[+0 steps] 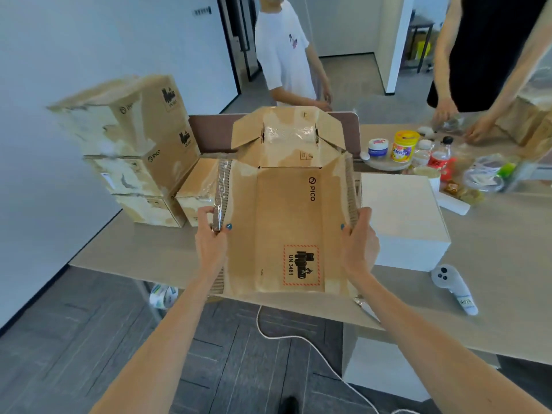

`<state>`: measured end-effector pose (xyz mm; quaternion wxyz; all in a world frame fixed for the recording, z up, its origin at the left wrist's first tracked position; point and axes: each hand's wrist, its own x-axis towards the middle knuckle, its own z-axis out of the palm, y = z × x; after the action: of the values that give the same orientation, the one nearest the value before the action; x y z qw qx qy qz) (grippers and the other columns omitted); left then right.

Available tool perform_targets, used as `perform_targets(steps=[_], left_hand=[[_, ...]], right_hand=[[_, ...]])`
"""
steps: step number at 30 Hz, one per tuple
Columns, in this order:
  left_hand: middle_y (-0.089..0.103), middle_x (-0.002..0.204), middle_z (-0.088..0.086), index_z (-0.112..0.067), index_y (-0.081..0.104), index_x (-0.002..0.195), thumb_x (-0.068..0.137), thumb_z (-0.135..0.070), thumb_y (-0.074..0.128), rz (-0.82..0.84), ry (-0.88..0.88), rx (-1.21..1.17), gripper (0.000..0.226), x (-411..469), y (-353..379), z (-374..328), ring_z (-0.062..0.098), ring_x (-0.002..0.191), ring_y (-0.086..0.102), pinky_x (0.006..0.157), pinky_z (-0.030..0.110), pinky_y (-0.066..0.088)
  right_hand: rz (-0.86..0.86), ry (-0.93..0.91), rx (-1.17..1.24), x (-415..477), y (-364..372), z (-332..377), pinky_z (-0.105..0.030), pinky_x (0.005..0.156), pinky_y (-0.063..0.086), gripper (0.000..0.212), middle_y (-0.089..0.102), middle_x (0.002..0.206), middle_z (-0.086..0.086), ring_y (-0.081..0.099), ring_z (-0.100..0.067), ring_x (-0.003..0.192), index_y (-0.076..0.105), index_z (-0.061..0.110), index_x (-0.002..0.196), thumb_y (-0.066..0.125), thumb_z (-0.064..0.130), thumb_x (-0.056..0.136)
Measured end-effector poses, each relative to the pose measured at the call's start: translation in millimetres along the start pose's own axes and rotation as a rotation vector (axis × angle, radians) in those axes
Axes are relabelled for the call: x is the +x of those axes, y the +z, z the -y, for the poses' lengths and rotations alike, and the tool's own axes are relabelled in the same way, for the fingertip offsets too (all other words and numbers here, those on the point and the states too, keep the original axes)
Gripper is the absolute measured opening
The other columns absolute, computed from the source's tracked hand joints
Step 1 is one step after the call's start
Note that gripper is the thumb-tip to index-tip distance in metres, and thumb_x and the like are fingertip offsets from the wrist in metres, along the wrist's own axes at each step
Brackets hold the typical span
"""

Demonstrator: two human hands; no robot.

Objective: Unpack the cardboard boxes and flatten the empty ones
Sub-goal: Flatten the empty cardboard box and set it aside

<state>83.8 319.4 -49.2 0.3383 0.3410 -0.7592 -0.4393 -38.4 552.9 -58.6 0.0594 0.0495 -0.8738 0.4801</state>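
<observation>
A brown PICO cardboard box [283, 222] is pressed nearly flat, its printed side up, above the table's near edge, with its far flaps standing open. My left hand [210, 237] grips its left edge, thumb on top. My right hand [360, 237] grips its right edge the same way. A stack of three closed PICO boxes [134, 150] stands at the left on the table, and a smaller brown box [195, 198] sits against its foot. A white box [401, 219] rests just right of my right hand.
The light wooden table [493, 294] carries a white controller [454, 288] at the right, plus jars, bottles and snacks [418, 153] at the back right. Two people stand at the far side. A white cable [298, 336] and a tape roll [162, 295] lie below the table.
</observation>
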Motion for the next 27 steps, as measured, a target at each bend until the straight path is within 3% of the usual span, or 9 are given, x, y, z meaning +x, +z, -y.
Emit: perform_targets(steps=[4, 6, 8, 11, 15, 20, 25, 27], left_hand=[[0.061, 0.083, -0.013, -0.016, 0.046, 0.115, 0.088, 0.007, 0.055, -0.097, 0.06, -0.029, 0.037, -10, -35, -25, -0.001, 0.059, 0.056, 0.052, 0.02, 0.041], [0.067, 0.093, -0.003, -0.027, 0.044, 0.114, 0.087, 0.009, 0.05, -0.105, 0.053, -0.057, 0.045, -9, -51, -33, 0.012, 0.076, 0.066, 0.056, 0.03, 0.043], [0.069, 0.099, 0.005, -0.031, 0.043, 0.116, 0.086, 0.01, 0.045, -0.129, 0.046, -0.066, 0.051, -11, -73, -39, 0.019, 0.084, 0.068, 0.052, 0.028, 0.041], [0.068, 0.092, 0.0, -0.03, 0.041, 0.115, 0.086, 0.011, 0.044, -0.21, 0.062, -0.065, 0.051, -18, -109, -48, 0.019, 0.075, 0.065, 0.047, 0.024, 0.038], [0.069, 0.096, 0.003, -0.029, 0.039, 0.112, 0.089, 0.006, 0.056, -0.339, 0.086, -0.064, 0.045, -26, -165, -42, 0.02, 0.066, 0.059, 0.046, 0.025, 0.038], [0.069, 0.089, 0.004, -0.026, 0.041, 0.114, 0.088, 0.005, 0.057, -0.461, 0.086, -0.086, 0.044, -42, -241, -21, 0.021, 0.065, 0.054, 0.056, 0.034, 0.041], [0.064, 0.084, -0.005, -0.022, 0.041, 0.115, 0.088, 0.008, 0.055, -0.588, 0.054, -0.12, 0.043, -55, -305, 12, 0.022, 0.069, 0.05, 0.058, 0.034, 0.038], [0.065, 0.088, -0.009, -0.025, 0.041, 0.115, 0.089, 0.008, 0.054, -0.64, 0.012, -0.115, 0.044, -54, -328, 30, 0.023, 0.075, 0.054, 0.061, 0.036, 0.041]], right_hand=[[0.015, -0.092, 0.082, -12, -17, 31, -0.023, 0.046, 0.03, 0.012, 0.057, 0.087, 0.004, 0.05, -0.007, 0.063, 0.032, 0.021, 0.096, 0.041, 0.014, 0.095], [0.039, -0.139, 0.092, -17, -21, 45, -0.021, 0.046, 0.029, 0.013, 0.054, 0.085, 0.011, 0.049, -0.002, 0.064, 0.032, 0.02, 0.099, 0.041, 0.011, 0.094], [0.054, -0.163, 0.153, -24, -20, 63, -0.02, 0.046, 0.03, 0.015, 0.057, 0.09, 0.011, 0.051, -0.004, 0.065, 0.035, 0.018, 0.102, 0.042, 0.008, 0.093], [0.049, -0.243, 0.182, -34, -6, 88, -0.022, 0.046, 0.031, 0.015, 0.066, 0.099, 0.002, 0.055, -0.011, 0.066, 0.035, 0.017, 0.101, 0.045, 0.009, 0.093], [0.124, -0.324, 0.199, -62, 13, 123, -0.014, 0.039, 0.029, 0.014, 0.064, 0.103, -0.002, 0.044, 0.002, 0.059, 0.038, 0.008, 0.109, 0.044, 0.008, 0.097], [0.185, -0.481, 0.254, -100, 54, 162, -0.017, 0.047, 0.024, 0.015, 0.062, 0.099, -0.004, 0.046, -0.012, 0.064, 0.037, 0.01, 0.109, 0.045, 0.008, 0.096], [0.253, -0.612, 0.315, -139, 114, 199, -0.035, 0.053, 0.044, 0.026, 0.061, 0.084, -0.006, 0.057, -0.023, 0.066, 0.038, 0.005, 0.117, 0.047, 0.002, 0.093], [0.261, -0.657, 0.293, -156, 140, 215, -0.035, 0.055, 0.043, 0.027, 0.06, 0.077, -0.008, 0.057, -0.025, 0.064, 0.041, 0.002, 0.118, 0.049, 0.002, 0.092]])
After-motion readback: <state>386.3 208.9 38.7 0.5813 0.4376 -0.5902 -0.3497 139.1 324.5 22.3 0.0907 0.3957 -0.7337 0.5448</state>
